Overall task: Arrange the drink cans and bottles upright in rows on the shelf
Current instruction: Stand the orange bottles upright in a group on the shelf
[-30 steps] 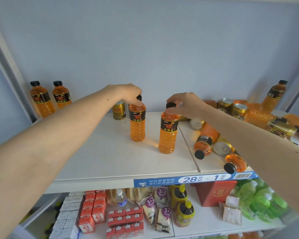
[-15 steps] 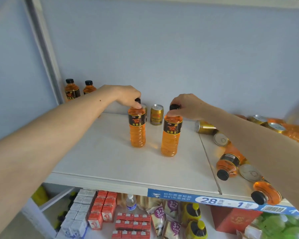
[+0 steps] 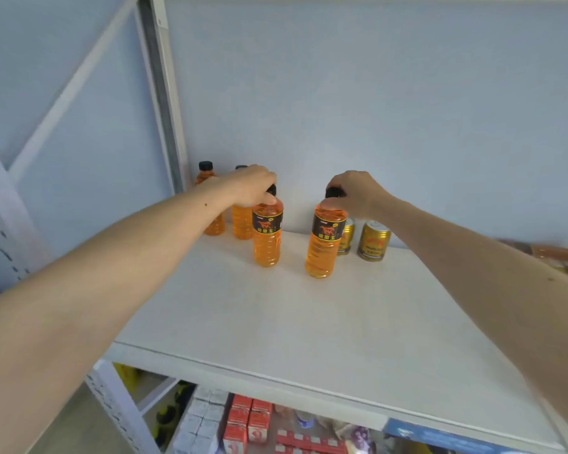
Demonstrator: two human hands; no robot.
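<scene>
Two orange drink bottles with black caps and black labels stand upright on the white shelf [image 3: 276,322]. My left hand [image 3: 253,185] grips the cap of the left bottle [image 3: 267,234]. My right hand [image 3: 358,191] grips the cap of the right bottle [image 3: 323,247]. Two more orange bottles [image 3: 215,221] stand against the back wall at the far left, partly hidden by my left arm. Two gold cans [image 3: 373,240] stand upright by the wall, just right of the right bottle.
A metal upright post [image 3: 164,103] bounds the shelf on the left. More bottles and cans [image 3: 551,253] lie blurred at the far right edge. Red cartons [image 3: 250,424] and snack packs fill the lower shelf. A blue price strip [image 3: 440,437] runs along the front edge.
Both hands have carried their bottles leftward and back towards the wall, closer to the two bottles in the corner. The view has swung left, so the pile at right has almost left the frame.
</scene>
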